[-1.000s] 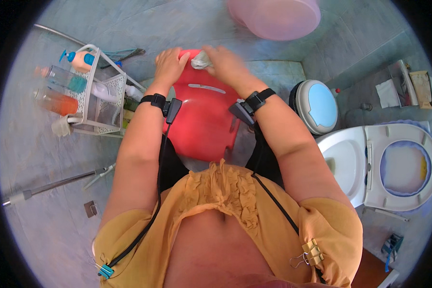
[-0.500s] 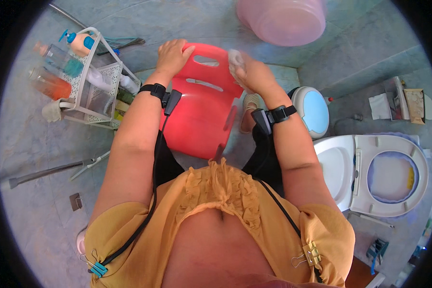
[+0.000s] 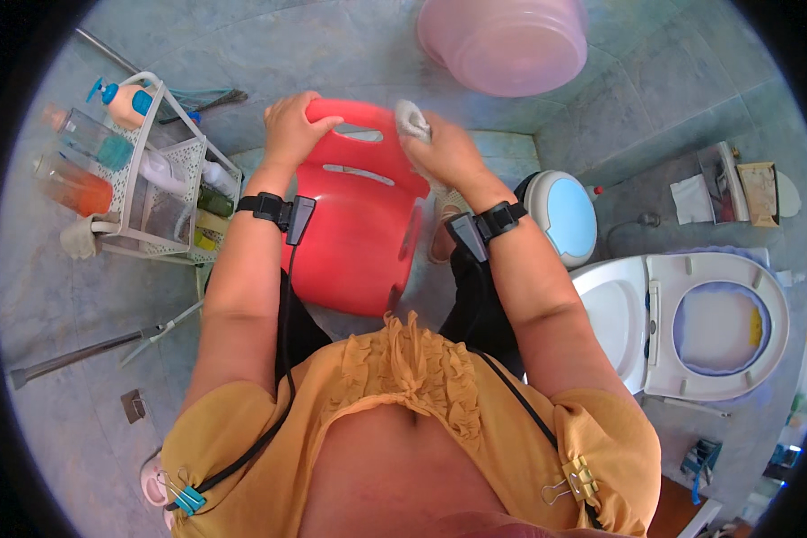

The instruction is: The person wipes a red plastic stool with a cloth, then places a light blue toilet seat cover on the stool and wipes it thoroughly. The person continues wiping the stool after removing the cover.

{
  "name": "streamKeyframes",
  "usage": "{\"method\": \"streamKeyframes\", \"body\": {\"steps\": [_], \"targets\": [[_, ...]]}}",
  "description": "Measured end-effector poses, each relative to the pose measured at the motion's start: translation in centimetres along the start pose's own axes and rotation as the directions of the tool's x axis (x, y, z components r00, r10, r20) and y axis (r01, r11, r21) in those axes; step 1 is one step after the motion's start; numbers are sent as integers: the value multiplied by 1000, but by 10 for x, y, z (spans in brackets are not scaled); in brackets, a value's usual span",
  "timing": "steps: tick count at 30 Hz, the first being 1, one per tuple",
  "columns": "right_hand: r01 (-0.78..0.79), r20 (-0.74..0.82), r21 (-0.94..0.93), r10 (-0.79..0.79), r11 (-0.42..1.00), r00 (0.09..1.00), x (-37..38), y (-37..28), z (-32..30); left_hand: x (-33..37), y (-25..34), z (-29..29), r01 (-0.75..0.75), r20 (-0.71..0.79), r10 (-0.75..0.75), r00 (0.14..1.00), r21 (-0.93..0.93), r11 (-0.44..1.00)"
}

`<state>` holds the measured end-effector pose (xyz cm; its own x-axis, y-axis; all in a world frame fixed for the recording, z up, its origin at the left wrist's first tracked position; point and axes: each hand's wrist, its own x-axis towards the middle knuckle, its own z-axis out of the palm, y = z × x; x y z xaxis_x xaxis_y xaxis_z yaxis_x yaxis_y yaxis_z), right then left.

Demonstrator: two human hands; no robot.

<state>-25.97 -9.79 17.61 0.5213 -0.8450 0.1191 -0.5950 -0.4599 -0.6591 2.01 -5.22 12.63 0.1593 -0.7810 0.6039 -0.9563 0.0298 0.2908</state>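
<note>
In front of me stands a red plastic chair (image 3: 354, 238) with slots in its backrest. My left hand (image 3: 296, 125) grips the top left corner of that backrest, thumb on the near face. A whitish cloth (image 3: 411, 118) is bunched in my right hand (image 3: 444, 148), which presses it against the backrest's right top edge. The fingers of my right hand are partly hidden behind the cloth and the chair. Both wrists wear black straps with small devices.
A white rack (image 3: 157, 143) with several bottles stands left. A pink basin (image 3: 507, 45) is at the far wall. To the right are a bin with a light blue lid (image 3: 565, 215) and a toilet (image 3: 614, 314) with its lid raised. A metal bar (image 3: 81, 354) is at the left.
The view has shifted slightly, so the surroundings sit further left. My right hand with the cloth stays at the backrest's right edge; my left hand keeps its grip on the chair.
</note>
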Motion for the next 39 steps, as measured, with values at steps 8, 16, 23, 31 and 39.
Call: {"method": "streamKeyframes", "body": {"steps": [8, 16, 23, 31, 39], "targets": [[201, -112, -4, -200, 980, 973, -12, -42, -26, 22, -1, -56, -151, -208, 128, 970, -99, 984], [357, -46, -96, -362, 929, 931, -40, -84, -26, 7, -5, -90, -140, -153, 137, 979, -6, 990], [506, 133, 53, -508, 861, 851, -74, -126, 1, -36, -41, -138, 146, 92, -114, 989, -600, 787], [215, 360, 453, -398, 865, 844, -45, -133, 52, -86, -49, -135, -24, -276, -76, 958, -341, 940], [-40, 264, 871, -397, 489, 879, -42, -144, 118, -88, -7, -142, 354, -94, -600, 794, -731, 584]]}}
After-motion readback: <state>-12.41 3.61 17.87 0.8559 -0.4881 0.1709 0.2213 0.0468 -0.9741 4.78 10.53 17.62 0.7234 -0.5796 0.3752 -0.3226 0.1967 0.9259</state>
